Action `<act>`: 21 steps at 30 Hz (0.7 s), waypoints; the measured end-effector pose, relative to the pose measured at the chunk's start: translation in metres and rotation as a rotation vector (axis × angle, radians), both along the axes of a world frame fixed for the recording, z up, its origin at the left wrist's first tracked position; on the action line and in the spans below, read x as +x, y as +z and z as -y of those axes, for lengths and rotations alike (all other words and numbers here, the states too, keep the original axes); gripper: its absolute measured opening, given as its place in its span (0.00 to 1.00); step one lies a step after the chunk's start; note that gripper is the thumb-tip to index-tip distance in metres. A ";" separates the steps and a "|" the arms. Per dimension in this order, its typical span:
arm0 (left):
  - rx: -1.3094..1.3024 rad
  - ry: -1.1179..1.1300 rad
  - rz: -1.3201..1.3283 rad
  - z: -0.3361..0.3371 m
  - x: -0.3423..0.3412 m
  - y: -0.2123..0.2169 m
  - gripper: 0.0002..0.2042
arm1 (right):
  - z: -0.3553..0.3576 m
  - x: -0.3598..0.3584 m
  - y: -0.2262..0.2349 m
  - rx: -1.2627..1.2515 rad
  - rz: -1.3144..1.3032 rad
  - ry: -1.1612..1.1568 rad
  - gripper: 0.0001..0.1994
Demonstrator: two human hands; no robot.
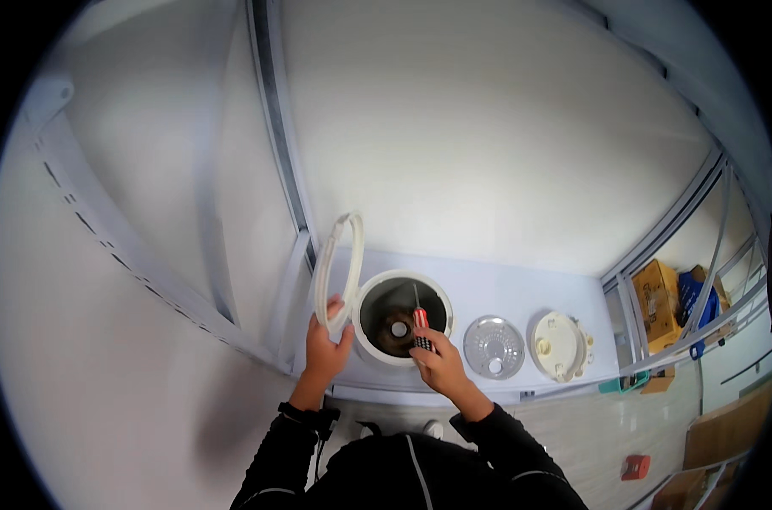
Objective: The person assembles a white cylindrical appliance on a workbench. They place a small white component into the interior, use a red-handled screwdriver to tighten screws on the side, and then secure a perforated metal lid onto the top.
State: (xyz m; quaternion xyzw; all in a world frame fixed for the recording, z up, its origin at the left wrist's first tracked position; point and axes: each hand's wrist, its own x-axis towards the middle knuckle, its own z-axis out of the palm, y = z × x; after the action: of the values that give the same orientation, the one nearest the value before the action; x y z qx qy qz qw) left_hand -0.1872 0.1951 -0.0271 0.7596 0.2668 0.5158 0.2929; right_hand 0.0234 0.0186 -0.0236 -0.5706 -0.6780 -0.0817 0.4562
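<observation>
A round white rice cooker body (403,274) stands on the white tabletop. Its dark inside has a round pale metal piece (398,329) at the middle of the bottom. My left hand (325,347) grips the lower end of a white ring-shaped lid frame (321,285), which stands tilted up at the cooker's left side; whether the two are joined I cannot tell. My right hand (439,364) is closed around a screwdriver (421,320) with a red and black handle. The screwdriver lies over the cooker's right side, its shaft pointing away from me.
Right of the cooker lie a perforated metal disc (494,340) and a round cream plastic lid part (557,357). White panels enclose the table at the back and left. Beyond the right frame are cardboard boxes (655,297); a red object (635,467) sits on the floor.
</observation>
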 end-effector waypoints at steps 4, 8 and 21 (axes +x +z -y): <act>0.126 -0.116 -0.154 0.000 0.003 0.012 0.16 | 0.008 0.027 -0.001 0.029 0.052 -0.110 0.15; 0.370 -0.165 -0.319 0.003 0.003 0.022 0.12 | 0.015 0.049 0.002 0.101 0.080 -0.198 0.16; 0.527 -0.450 -0.350 0.038 0.023 0.059 0.10 | 0.055 0.050 0.069 0.545 -0.207 -0.301 0.19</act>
State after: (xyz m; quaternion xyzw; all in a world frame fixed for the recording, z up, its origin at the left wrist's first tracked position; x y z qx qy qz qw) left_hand -0.1646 0.1572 0.0317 0.9249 -0.0022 0.3522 0.1434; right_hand 0.0732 -0.0360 0.0456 -0.5266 -0.4892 -0.2683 0.6415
